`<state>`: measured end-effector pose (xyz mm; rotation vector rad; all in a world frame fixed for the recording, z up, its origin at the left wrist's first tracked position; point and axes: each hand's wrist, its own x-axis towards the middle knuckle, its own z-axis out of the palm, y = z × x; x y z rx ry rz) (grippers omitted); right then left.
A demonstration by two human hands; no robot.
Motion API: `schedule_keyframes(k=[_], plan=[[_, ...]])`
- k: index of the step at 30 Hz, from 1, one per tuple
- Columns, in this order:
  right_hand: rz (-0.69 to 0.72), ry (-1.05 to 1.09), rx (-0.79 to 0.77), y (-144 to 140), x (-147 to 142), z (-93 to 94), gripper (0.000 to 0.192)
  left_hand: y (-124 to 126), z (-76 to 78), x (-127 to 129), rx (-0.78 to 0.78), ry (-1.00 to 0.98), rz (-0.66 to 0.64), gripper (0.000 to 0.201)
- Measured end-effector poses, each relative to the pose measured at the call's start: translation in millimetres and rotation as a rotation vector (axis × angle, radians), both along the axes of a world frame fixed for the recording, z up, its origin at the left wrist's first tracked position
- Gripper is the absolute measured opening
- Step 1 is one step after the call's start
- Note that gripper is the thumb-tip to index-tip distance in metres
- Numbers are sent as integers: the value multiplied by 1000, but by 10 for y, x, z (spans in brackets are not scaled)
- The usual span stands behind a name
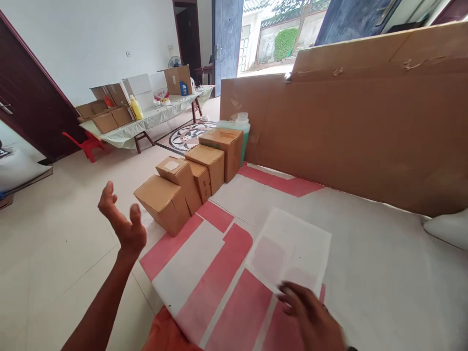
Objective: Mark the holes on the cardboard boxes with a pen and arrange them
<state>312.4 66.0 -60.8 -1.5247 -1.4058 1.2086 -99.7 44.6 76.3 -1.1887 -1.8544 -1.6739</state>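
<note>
A thin, see-through whitish sheet [292, 243] lies over the red and white printed table cover [215, 280]. My right hand [310, 314] is at its near edge, slightly blurred. Its fingers are loosely bent and a little apart, with no firm grip showing; whether the fingertips touch the sheet I cannot make out. Out to the left, beyond the table's edge, my left hand [124, 222] is raised in the air, empty, thumb and fingers spread. The closest thing to it is the nearest brown cardboard box [163, 202] in a row along the table's left side.
A jug of green liquid [244, 139] stands behind the box row. A tall cardboard panel [336, 126] walls off the far side. Across the floor, a second table [164, 112] carries boxes and a yellow bottle [136, 107]. A red plastic stool [87, 145] is beside it.
</note>
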Motion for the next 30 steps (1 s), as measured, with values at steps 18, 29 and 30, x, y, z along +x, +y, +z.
schedule_keyframes(k=[18,29,30], plan=[[126,95,80,-299,-1187,102,53,-849,-1370,885,-571,-508,-753,68],[-190,-89,184,-648,-434,471,60,-341,-1020,1457,-550,-229,-1076,72],[-193,-68,191,-655,-438,450,61,-320,-1025,1454,-557,-234,-1077,70]])
